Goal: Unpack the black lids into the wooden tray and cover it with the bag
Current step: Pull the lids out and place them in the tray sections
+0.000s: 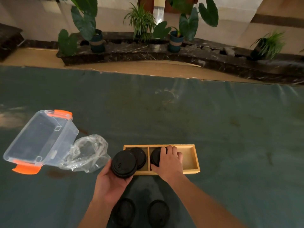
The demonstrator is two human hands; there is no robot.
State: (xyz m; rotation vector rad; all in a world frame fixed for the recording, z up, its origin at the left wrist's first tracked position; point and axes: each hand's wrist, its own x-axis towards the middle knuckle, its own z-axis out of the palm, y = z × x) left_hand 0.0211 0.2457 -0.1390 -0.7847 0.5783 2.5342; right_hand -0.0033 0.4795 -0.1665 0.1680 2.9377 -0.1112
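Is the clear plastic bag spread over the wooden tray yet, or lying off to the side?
Off to the side. The bag lies crumpled on the table left of the wooden tray, against the clear container; the tray is uncovered.

Left hand (113, 180): palm up, fingers curled in a closed grip around a load, forearm entering from 6 o'clock. Right hand (168, 162): palm down, fingers flexed and pressed onto a load, forearm extending back toward 5 o'clock.

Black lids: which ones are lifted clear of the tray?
The stack of lids held by the left hand, at the tray's left end. The other lids sit inside compartments, one under the right hand.
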